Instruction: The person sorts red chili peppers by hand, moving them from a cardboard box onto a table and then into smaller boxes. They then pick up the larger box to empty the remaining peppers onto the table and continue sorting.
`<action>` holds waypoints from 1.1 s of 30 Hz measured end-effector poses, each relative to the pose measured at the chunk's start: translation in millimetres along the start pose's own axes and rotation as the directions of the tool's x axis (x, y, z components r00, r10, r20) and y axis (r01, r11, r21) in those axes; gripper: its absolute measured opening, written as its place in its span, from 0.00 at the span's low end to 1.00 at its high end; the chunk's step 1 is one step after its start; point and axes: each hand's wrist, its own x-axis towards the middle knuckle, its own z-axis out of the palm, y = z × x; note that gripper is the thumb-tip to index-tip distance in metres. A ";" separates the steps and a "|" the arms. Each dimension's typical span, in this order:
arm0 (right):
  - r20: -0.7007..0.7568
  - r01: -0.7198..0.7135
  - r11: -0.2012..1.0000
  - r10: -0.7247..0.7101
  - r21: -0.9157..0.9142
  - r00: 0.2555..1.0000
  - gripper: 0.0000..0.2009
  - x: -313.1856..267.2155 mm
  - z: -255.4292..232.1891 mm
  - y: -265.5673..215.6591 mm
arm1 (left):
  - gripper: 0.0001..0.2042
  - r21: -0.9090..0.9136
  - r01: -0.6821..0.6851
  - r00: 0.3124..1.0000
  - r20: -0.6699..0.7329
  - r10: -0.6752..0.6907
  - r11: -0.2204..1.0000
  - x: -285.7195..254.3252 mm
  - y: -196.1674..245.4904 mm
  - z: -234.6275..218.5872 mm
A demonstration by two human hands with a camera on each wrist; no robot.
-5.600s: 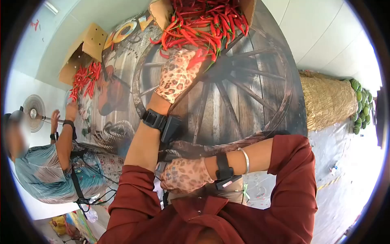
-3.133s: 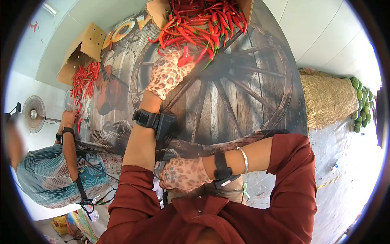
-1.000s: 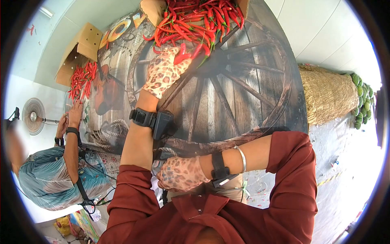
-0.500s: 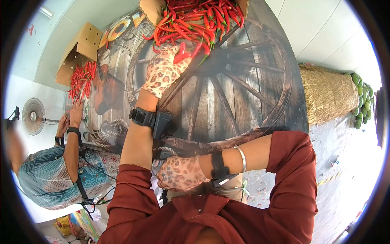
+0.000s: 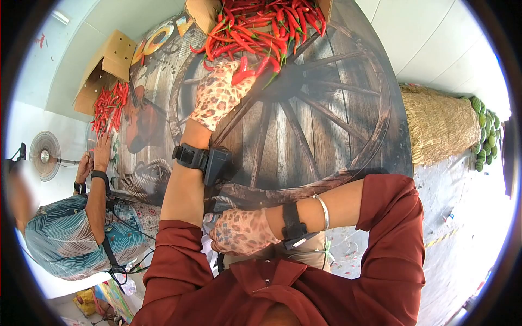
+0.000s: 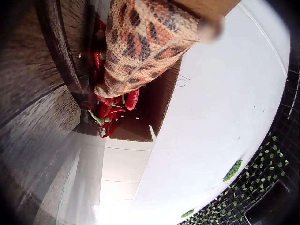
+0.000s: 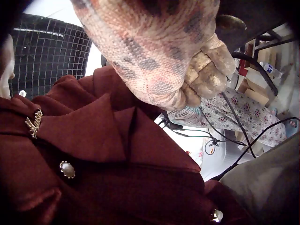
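Observation:
In the head view my left hand (image 5: 220, 95), in a leopard-print glove, reaches to the near edge of a heap of red chilies (image 5: 261, 41). Its fingers hold a few red chilies (image 5: 242, 75); the fingertips are partly hidden. The left wrist view has the left hand (image 6: 143, 44) over chilies (image 6: 110, 110) beside a cardboard wall. My right hand (image 5: 244, 232), gloved alike, stays low by my body at the table's near edge. In the right wrist view the right hand (image 7: 154, 51) has folded fingers (image 7: 208, 72) with stained tips, and no held thing shows.
The chili heap spills from a cardboard box (image 5: 204, 15) on the wheel-patterned table (image 5: 337, 114). At left, another person (image 5: 81, 233) reaches toward a smaller chili pile (image 5: 111, 106) before a second box (image 5: 119, 54). A fan (image 5: 46, 156) stands beyond; a straw-coloured roll (image 5: 440, 126) and green melons (image 5: 486, 136) are right.
Since the earliest frame my left hand has shifted slightly left and still holds chilies. My right hand has barely moved. The other person's hands have moved about near the smaller pile.

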 end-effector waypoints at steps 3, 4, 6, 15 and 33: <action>-0.180 0.168 0.985 -0.171 -0.029 0.969 0.10 -2.8 6.2 4.8 | 0.22 -0.007 0.001 1.000 0.009 -0.001 1.000 -0.1 1.0 -0.9; -0.212 0.139 0.989 -0.128 0.040 0.969 0.09 -1.1 13.0 6.1 | 0.22 -0.015 0.002 1.000 0.015 -0.002 1.000 -0.2 1.9 -1.7; -0.242 0.112 0.988 -0.083 0.110 0.967 0.09 -0.7 19.6 9.2 | 0.22 -0.017 0.015 1.000 0.026 -0.015 1.000 -0.4 4.3 -3.4; -0.323 0.118 0.979 -0.167 -0.166 0.931 0.08 1.1 17.4 4.5 | 0.21 0.006 -0.024 1.000 -0.011 0.024 1.000 -0.3 0.7 0.2; -0.312 0.026 0.987 -0.075 -0.159 0.947 0.06 5.4 25.3 2.3 | 0.22 0.025 -0.043 0.998 0.051 0.041 0.999 -0.9 -0.7 -2.2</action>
